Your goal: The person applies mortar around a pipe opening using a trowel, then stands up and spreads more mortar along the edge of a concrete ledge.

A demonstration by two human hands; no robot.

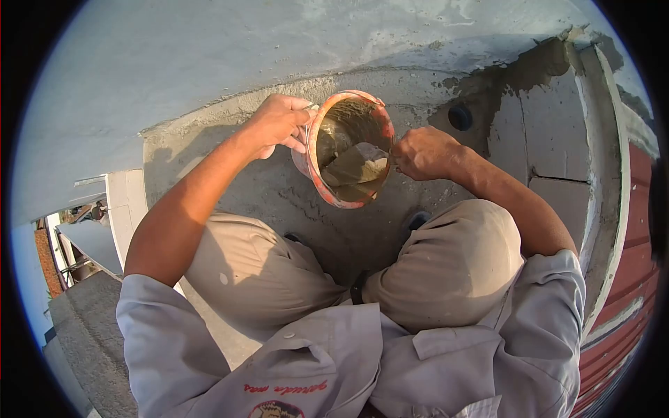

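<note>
An orange-rimmed bucket [329,197], splashed with grey, is tilted so that its inside faces the camera, in front of the knees. Wet grey-brown mortar lines it, and a flat trowel-like piece [357,165] lies in the mortar. My left hand [281,124] is at the bucket's left rim, its thumb and fingers closed on the rim or handle there. At the right rim, my right hand [423,153] is a fist; what it grips is hidden by the fingers.
A plastered grey wall [230,49] rises ahead. The concrete floor [209,157] has a round dark hole [460,117] at the right. Pale blocks [554,132] with wet mortar stand on the right, beside red roofing [637,244]. Rubble and boards show at far left.
</note>
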